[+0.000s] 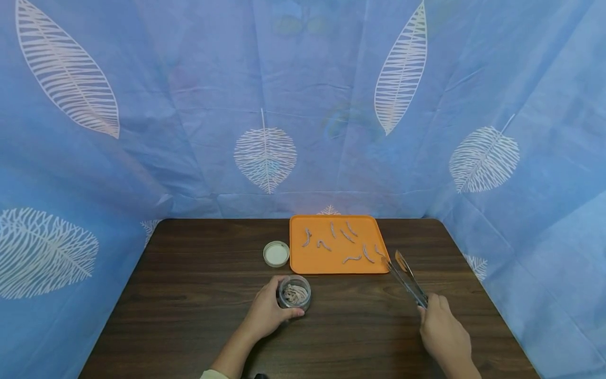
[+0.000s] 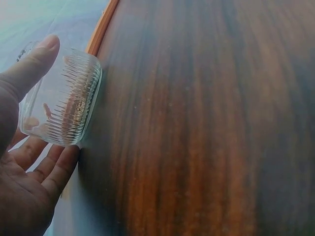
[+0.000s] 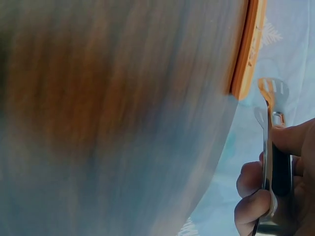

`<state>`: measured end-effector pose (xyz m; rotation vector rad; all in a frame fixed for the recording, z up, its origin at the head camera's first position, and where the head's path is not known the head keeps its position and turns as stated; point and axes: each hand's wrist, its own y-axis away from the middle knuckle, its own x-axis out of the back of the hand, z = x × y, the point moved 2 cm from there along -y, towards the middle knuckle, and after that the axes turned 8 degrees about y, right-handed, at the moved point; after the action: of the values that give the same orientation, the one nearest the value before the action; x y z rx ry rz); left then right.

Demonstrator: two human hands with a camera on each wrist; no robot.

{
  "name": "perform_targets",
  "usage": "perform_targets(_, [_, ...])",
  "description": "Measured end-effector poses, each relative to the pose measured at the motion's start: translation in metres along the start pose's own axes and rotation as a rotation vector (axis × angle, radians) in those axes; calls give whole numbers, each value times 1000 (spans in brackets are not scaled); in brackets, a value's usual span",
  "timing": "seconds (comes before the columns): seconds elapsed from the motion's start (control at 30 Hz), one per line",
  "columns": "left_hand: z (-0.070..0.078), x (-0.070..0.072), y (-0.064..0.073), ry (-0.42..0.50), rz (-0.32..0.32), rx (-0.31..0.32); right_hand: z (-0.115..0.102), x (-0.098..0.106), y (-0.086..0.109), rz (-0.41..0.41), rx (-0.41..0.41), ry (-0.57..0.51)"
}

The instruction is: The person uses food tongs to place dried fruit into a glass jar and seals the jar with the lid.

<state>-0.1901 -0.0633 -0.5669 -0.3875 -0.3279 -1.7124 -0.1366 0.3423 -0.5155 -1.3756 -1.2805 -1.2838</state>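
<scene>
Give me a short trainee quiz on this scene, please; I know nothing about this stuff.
1. True or false: the left hand grips the clear jar.
2. Where does the round lid lie? a) on top of the jar; b) beside the orange tray; c) underneath the jar.
3. Fill the gap: the right hand holds a pair of ____.

Key: 1 true; 2 b; 3 tongs.
</scene>
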Motion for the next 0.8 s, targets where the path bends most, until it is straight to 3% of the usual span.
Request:
perform_targets(0.37, [0,0,2,-12,1,-4,-15,9,-12,-12,39,40])
perform_targets(0.63, [1,1,2,-16,-7,5,-19,7,-23,45,81,71])
perform_targets(0.8, [1,0,2,-19,-10,11,-20,8,-27,38,66,90])
